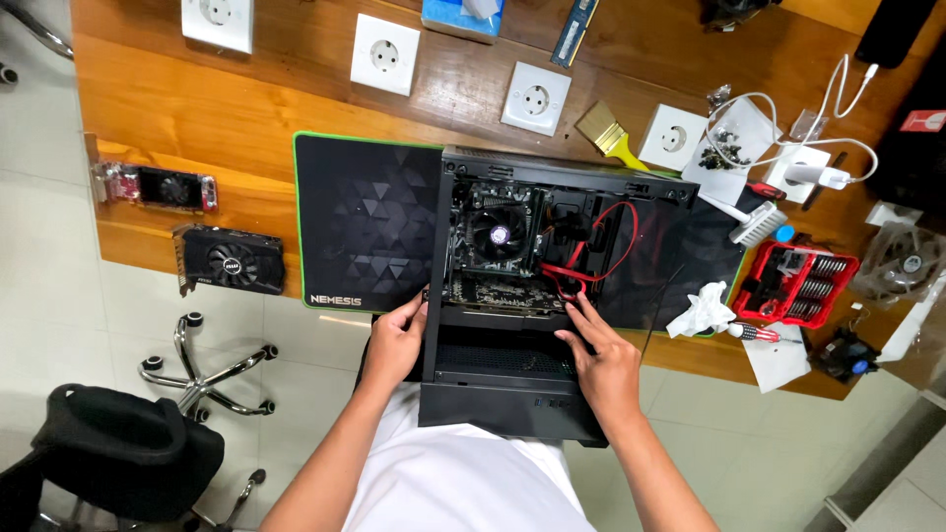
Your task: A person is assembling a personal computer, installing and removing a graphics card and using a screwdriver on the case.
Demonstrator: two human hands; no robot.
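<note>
While the black computer case [522, 305] lies open on its side at the near edge of the wooden table [197, 108], partly over a dark mat with a green border [365, 222], its side panel is off and the board, round cooler fan [500, 236] and red cables [591, 251] are exposed; judging from this, the work inside looks mid-way, with the case yet to be closed. Left hand [392, 345] rests against the case's left wall, fingers curled on its edge. Right hand [603, 360] lies on the lower tray, fingers [581, 313] spread flat and reaching toward the red cables, gripping nothing. Two loose graphics cards [229, 258] sit at the table's left end (one red, one black). A red screwdriver-bit box [800, 286] stands open at the right, beside a crumpled white tissue [702, 310]. Four square white wall sockets [535, 99] lie along the far side, near a yellow-handled brush [609, 135]. A light-blue carton [461, 15] sits at the top edge, and the mat carries white lettering in its near-left corner.
</note>
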